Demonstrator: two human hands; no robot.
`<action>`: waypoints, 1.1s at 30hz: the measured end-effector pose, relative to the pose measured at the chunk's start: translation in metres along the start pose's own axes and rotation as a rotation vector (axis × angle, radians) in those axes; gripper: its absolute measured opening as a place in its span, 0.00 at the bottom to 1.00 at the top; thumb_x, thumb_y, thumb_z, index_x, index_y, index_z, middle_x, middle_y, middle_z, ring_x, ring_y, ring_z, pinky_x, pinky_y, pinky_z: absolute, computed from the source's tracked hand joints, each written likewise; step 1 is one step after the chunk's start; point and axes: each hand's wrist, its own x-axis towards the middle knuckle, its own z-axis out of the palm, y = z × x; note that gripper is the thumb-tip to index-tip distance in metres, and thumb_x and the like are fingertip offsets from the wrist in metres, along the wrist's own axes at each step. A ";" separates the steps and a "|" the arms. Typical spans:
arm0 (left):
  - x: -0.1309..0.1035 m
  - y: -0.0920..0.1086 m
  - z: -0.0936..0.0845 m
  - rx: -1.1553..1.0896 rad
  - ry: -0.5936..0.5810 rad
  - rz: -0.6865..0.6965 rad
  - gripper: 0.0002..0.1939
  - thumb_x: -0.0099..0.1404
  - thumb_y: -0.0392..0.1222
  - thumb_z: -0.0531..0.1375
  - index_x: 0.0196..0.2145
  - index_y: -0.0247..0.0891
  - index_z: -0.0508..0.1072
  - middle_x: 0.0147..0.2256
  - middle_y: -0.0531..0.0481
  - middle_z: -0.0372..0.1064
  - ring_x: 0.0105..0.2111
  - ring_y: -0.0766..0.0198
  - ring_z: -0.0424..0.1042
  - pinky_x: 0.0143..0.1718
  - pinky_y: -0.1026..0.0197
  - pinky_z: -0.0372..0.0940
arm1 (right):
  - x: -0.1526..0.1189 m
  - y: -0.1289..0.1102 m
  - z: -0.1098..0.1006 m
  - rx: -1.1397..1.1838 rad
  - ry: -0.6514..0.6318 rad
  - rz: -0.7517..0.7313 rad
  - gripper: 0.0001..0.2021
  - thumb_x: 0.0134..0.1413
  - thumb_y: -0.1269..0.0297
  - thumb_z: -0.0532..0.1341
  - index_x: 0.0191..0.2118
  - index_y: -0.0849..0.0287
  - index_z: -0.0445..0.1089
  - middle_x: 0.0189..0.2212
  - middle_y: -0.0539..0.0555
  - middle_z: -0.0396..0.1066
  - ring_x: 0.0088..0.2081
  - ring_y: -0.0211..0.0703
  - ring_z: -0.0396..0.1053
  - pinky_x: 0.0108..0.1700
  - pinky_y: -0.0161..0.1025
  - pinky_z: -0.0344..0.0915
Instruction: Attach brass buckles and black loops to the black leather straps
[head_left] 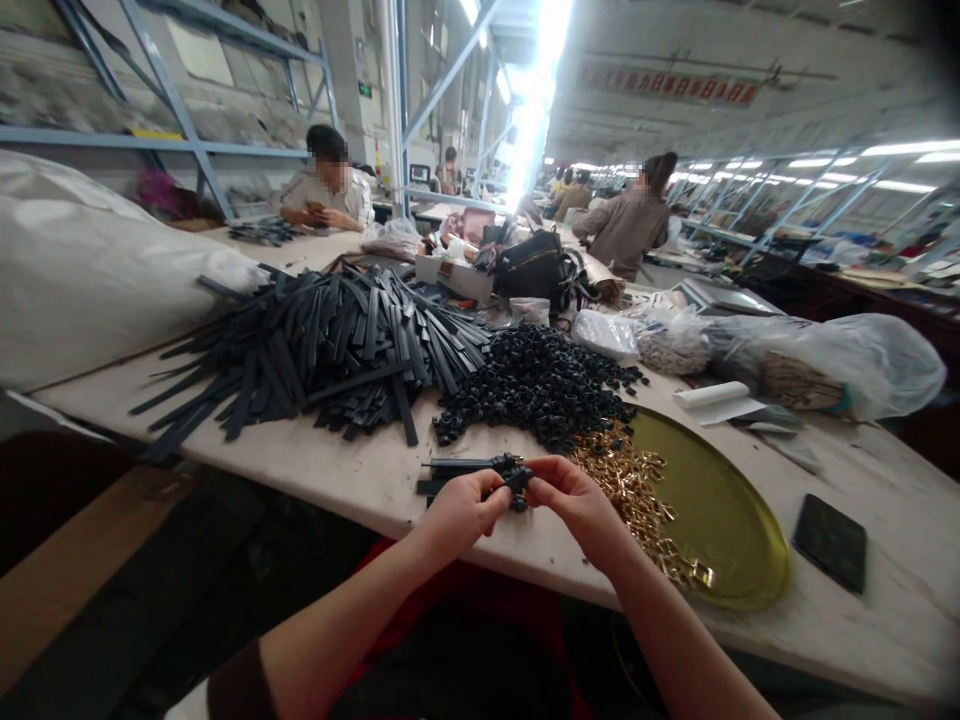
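My left hand (466, 508) pinches a short black strap piece (514, 480) over the table's front edge. The fingertips of my right hand (571, 492) close on the right end of the same piece, where a small loop seems to sit. Beneath and behind my left fingers lie several black straps (450, 465) with loops on their right ends. Farther back are a heap of long black strips (337, 340) and a pile of small black loops (536, 385). Gold metal buckles (626, 480) spread over the left part of a round gold tray (720, 510).
A phone (830, 541) lies right of the tray. White paper (720, 400), plastic bags (847, 360) and a black bag (532, 268) stand behind. A big white sack (97, 270) is at the left. One person (330, 195) sits across the table; another (630, 225) is farther back.
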 end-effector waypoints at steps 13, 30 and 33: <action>-0.002 0.004 -0.021 0.415 -0.172 -0.042 0.13 0.58 0.43 0.49 0.24 0.37 0.69 0.20 0.56 0.60 0.21 0.69 0.58 0.21 0.66 0.46 | -0.007 0.026 0.003 -0.192 -0.049 0.092 0.15 0.48 0.56 0.60 0.40 0.58 0.72 0.22 0.50 0.70 0.27 0.38 0.67 0.34 0.39 0.64; -0.013 -0.005 -0.024 0.283 -0.134 -0.064 0.15 0.60 0.43 0.47 0.26 0.37 0.71 0.21 0.55 0.63 0.22 0.68 0.60 0.23 0.67 0.50 | -0.010 0.042 0.032 0.306 0.134 0.325 0.13 0.41 0.56 0.65 0.34 0.56 0.72 0.23 0.47 0.67 0.23 0.33 0.64 0.28 0.34 0.64; -0.019 -0.007 -0.022 0.302 -0.138 -0.028 0.14 0.60 0.42 0.48 0.26 0.37 0.71 0.21 0.55 0.64 0.23 0.68 0.61 0.24 0.67 0.51 | -0.017 0.041 0.037 0.130 0.131 0.207 0.14 0.42 0.56 0.64 0.35 0.58 0.73 0.20 0.47 0.67 0.24 0.34 0.63 0.31 0.35 0.62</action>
